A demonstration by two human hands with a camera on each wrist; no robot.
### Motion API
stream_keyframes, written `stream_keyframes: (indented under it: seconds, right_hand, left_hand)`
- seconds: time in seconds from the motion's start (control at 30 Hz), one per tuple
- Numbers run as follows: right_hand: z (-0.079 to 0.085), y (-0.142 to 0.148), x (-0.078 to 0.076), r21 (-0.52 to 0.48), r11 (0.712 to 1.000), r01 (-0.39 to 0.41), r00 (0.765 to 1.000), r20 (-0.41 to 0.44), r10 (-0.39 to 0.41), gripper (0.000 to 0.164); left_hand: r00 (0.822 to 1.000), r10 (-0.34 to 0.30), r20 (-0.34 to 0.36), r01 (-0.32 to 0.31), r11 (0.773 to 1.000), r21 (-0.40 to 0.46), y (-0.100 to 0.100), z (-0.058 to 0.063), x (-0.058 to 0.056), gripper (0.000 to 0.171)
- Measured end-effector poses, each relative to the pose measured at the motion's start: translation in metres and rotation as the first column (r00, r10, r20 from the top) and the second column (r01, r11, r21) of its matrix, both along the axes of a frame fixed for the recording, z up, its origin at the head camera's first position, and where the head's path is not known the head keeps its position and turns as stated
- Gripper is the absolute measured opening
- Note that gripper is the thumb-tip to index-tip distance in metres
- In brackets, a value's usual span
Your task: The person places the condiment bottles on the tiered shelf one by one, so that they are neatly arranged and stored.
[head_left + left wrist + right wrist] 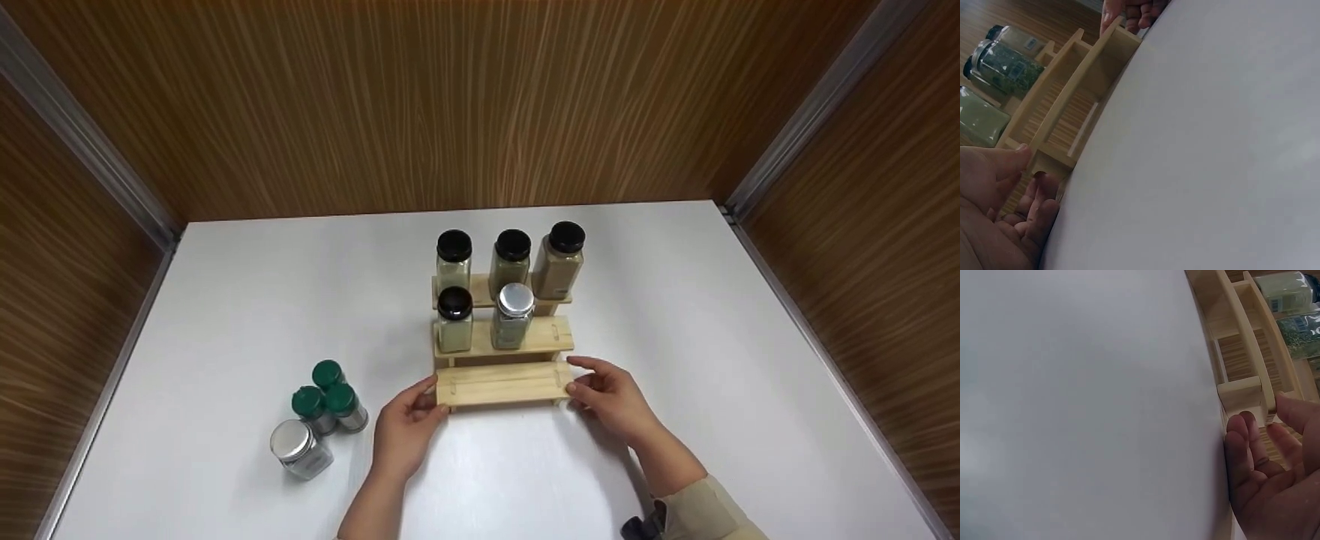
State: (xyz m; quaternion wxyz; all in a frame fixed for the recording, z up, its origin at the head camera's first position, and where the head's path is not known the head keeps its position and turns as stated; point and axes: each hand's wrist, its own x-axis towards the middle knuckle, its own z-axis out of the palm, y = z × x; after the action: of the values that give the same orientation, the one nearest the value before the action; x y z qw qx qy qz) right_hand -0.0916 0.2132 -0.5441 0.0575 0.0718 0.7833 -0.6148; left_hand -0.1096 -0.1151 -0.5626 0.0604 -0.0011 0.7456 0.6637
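Observation:
A three-step wooden spice rack (504, 384) stands on the white table. My left hand (405, 431) grips the left end of its lowest step, thumb at the front corner. At the opposite end, my right hand (616, 401) holds that step between thumb and fingers, as the right wrist view also shows of the rack (1244, 391). Three black-capped spice jars, one of them a brown-filled jar (560, 271), stand on the top step. On the middle step are a black-capped jar (455, 326) at left and a silver-capped jar (513, 322) at centre. The bottom step is bare.
Left of the rack, three green-capped jars (342, 401) cluster on the table (225, 337). Just in front of them is a clear jar with a silver lid (291, 441). Wood-grain panels (450, 105) enclose the back and both sides.

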Motion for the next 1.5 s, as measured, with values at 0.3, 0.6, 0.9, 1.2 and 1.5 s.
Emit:
stream_keyframes:
  seconds: [0.3, 0.6, 0.9, 1.2, 1.5]
  right_hand:
    - [-0.001, -0.005, -0.001, -0.008, 1.000, 0.022, 0.999, -0.030, -0.023, 0.048]
    - [-0.003, -0.006, -0.005, 0.012, 0.999, 0.047, 0.999, -0.002, -0.047, 0.047]
    - [-0.003, -0.007, -0.005, 0.008, 0.999, 0.040, 0.999, -0.009, -0.040, 0.046]
    - [-0.004, -0.009, -0.003, -0.023, 0.999, 0.028, 0.999, -0.030, -0.029, 0.049]
    - [-0.003, -0.011, -0.002, -0.007, 0.999, 0.040, 0.999, -0.036, -0.041, 0.047]
  left_hand:
    - [1.000, -0.006, 0.008, 0.005, 0.994, 0.108, -0.009, 0.014, 0.011, 0.054]
    - [0.995, 0.096, -0.023, -0.094, 0.993, 0.068, -0.022, 0.064, 0.040, 0.044]
    - [0.831, 0.381, -0.405, -0.385, 0.920, 0.076, -0.053, 0.096, 0.066, 0.047]
    - [0.676, 0.568, -0.471, -0.664, 0.746, -0.053, -0.085, 0.106, 0.071, 0.067]
    - [0.699, 0.572, -0.430, -0.679, 0.720, -0.145, -0.101, 0.080, 0.069, 0.082]
